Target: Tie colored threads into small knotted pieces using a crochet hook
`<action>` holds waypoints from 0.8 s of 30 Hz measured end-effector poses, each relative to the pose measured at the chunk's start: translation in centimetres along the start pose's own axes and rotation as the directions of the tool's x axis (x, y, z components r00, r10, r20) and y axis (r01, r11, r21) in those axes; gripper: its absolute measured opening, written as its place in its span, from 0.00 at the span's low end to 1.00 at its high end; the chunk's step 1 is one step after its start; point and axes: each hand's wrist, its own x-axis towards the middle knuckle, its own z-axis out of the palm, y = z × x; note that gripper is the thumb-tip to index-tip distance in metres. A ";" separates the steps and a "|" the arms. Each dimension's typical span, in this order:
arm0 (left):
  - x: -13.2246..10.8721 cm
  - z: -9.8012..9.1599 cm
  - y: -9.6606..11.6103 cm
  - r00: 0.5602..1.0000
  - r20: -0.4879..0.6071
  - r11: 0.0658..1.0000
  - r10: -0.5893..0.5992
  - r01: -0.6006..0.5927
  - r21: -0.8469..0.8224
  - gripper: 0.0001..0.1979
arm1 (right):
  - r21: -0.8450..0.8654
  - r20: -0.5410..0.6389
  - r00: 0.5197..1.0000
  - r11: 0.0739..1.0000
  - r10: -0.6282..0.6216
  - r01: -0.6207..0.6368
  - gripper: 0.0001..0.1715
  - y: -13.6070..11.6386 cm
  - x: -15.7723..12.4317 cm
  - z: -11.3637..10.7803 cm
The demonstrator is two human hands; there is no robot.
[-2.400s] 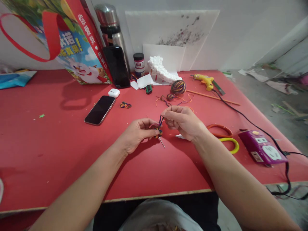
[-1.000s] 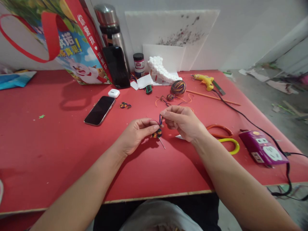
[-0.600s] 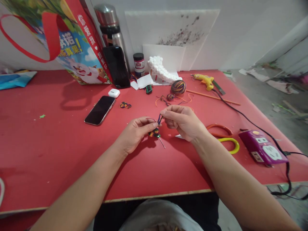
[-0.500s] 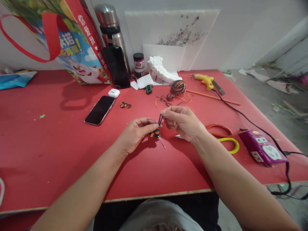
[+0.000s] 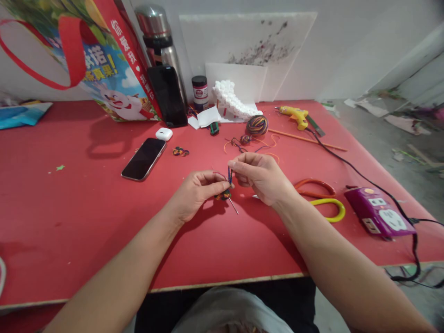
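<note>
Over the middle of the red table, my left hand [image 5: 204,188] pinches a small multicoloured crochet piece [image 5: 222,195] between thumb and fingers. A thin metal needle or crochet hook [image 5: 234,206] sticks out below the piece, pointing down and right; its other end is hidden. My right hand [image 5: 258,175] is closed in a pinch on a dark blue yarn loop [image 5: 230,174], which stands up taut from the piece. Beyond my hands lie a ball of variegated yarn [image 5: 257,125] and a smaller yarn ball [image 5: 245,139] with loose strands.
Scissors with red and yellow handles [image 5: 328,209] lie partly under my right forearm, near a purple power socket [image 5: 379,212]. A yellow glue gun [image 5: 294,116] trails a black cord. Left are a phone [image 5: 144,159], an earbud case [image 5: 164,134] and a small crocheted piece [image 5: 181,151].
My right hand has moved slightly left, and the yarn loop now stands more upright. The left hand keeps its hold on the crochet piece, almost unmoved.
</note>
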 end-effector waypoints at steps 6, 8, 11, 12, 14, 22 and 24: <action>0.2 0.2 -0.2 0.996 -0.081 0.999 0.034 -0.034 0.004 0.12 | -0.168 -0.096 0.974 0.968 -0.204 0.186 0.22 0.0 -0.1 -0.2; 0.1 0.3 0.0 0.987 -0.150 0.998 0.052 -0.044 0.053 0.11 | -0.261 -0.100 0.946 0.925 -0.309 0.275 0.18 -0.2 -0.6 -0.1; -0.1 0.5 0.4 0.977 -0.184 0.985 0.108 -0.080 0.154 0.08 | -0.366 0.081 0.915 0.842 -0.396 0.397 0.11 -0.1 -1.2 0.4; -0.1 0.5 0.5 0.976 -0.175 0.978 0.133 -0.101 0.182 0.06 | -0.401 0.155 0.894 0.800 -0.421 0.446 0.10 0.0 -1.3 0.5; -0.3 0.6 0.6 0.968 -0.158 0.956 0.193 -0.149 0.252 0.03 | -0.482 0.234 0.853 0.707 -0.467 0.518 0.09 0.5 -1.4 0.8; -0.5 0.6 0.6 0.915 -0.129 0.758 0.383 -0.232 0.609 0.09 | -0.599 0.250 0.854 0.620 -0.456 0.507 0.04 1.3 -0.9 0.6; -0.5 0.7 0.5 0.917 -0.132 0.761 0.375 -0.224 0.609 0.09 | -0.605 0.243 0.859 0.622 -0.451 0.497 0.05 1.4 -0.8 0.5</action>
